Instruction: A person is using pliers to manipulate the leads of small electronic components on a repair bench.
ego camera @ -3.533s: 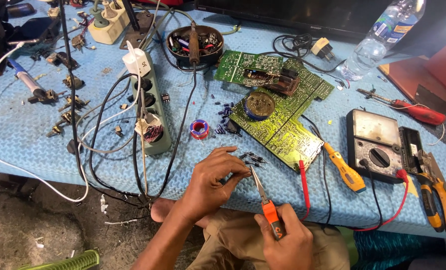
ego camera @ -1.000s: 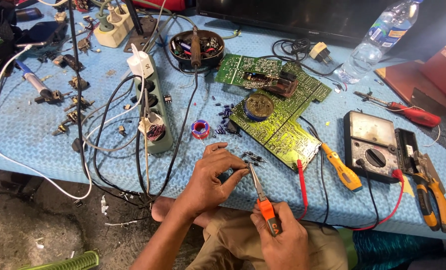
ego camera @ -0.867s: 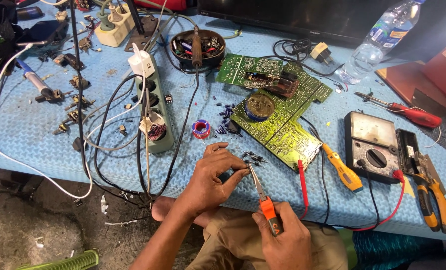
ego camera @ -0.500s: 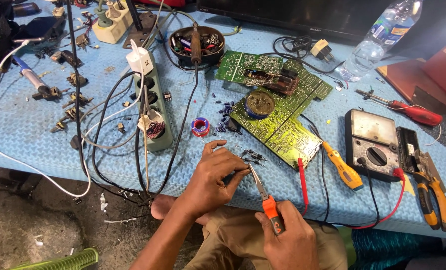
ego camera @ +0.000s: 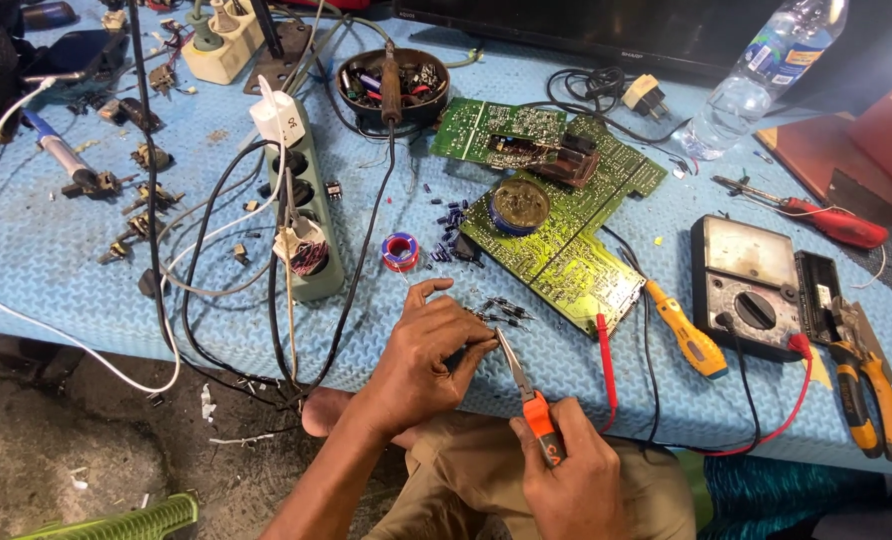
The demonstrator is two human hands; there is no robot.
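My right hand [ego camera: 574, 478] grips the orange handles of slim needle-nose pliers [ego camera: 522, 383], whose tips point up to my left hand's fingertips. My left hand [ego camera: 428, 355] is curled at the table's front edge, pinching something small against the plier tips; the part itself is hidden by my fingers. Just beyond them lie several small dark electronic components [ego camera: 501, 310] on the blue cloth. A green circuit board [ego camera: 566, 245] with a round solder tin [ego camera: 519, 206] on it lies further back.
A grey power strip [ego camera: 311, 215] with tangled black and white cables lies left. A multimeter [ego camera: 751, 285] with red probes, a yellow screwdriver [ego camera: 686, 330], yellow-handled pliers [ego camera: 871, 385], a red screwdriver [ego camera: 831, 220], a water bottle [ego camera: 756, 75] and a soldering iron in a bowl [ego camera: 394, 85] surround the work.
Both hands stay in nearly the same place at the table edge; my left fingers have shifted slightly around the plier tips. Only the camera has swayed a little.
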